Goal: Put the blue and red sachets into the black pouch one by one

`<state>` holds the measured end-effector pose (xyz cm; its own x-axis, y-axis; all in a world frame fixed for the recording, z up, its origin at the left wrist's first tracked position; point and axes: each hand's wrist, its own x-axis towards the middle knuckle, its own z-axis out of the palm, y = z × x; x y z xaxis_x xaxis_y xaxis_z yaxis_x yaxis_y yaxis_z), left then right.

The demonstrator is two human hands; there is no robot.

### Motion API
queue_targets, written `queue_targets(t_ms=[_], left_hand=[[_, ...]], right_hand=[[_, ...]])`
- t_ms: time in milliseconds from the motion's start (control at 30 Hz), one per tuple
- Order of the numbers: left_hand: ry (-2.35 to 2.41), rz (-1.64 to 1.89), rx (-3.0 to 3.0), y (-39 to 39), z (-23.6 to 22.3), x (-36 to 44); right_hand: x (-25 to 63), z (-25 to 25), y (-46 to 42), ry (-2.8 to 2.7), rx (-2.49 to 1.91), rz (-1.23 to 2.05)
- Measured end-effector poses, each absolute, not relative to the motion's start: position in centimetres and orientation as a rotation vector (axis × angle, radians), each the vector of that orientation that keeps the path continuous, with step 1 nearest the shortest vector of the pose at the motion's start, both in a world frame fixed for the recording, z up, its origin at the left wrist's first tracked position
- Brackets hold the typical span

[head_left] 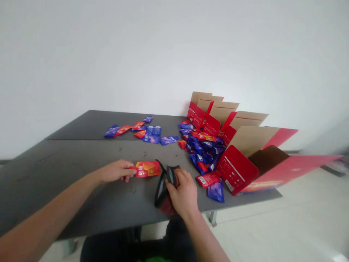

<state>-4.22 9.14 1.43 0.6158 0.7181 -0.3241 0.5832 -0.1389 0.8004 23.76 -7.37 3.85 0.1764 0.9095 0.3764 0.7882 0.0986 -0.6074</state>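
Observation:
My left hand (117, 171) pinches one end of a red and orange sachet (148, 169) and holds it just above the dark grey table (81, 163). The sachet's other end points at the mouth of a small black pouch (163, 187) with a dark red lining. My right hand (183, 193) is closed round that pouch near the table's front edge and keeps its mouth spread.
A heap of blue and red sachets (203, 149) lies right of centre, with loose sachets (141, 133) further back. Several open red cardboard boxes (240, 160) stand along the table's right side, one overhanging the edge. A white wall rises behind.

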Motion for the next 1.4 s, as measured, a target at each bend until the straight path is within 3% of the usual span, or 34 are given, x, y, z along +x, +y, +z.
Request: queue_targets(t_ms=[133,300,633,900,1200,1400], left_hand=[[1.146,0.401,1.862,7.6,0.6,-4.1],[1.257,0.500,2.065,5.7,0.7,-3.5],[1.395,0.538,2.085,4.8,0.2,-3.2],[1.429,0.513,2.146,4.2,0.3,-3.3],[1.400,0.588,2.126,3.1,-0.6,-4.2],[1.310,0.591,2.308,2.7,-0.5,-3.2]], right_hand=[[19.4,6.2,-1.3,-1.951,-1.559,0.023],[17.7,4.6,4.2,-2.381,-1.505,0.105],[26.5,3.4,6.6,-2.204,-1.932,0.133],[21.6,3.3,8.5,-2.545,-1.230,0.288],[20.5,1.2,-0.5,-2.209,-1.617,0.162],[18.7,1.5,-0.7,-1.983,-1.937,0.207]])
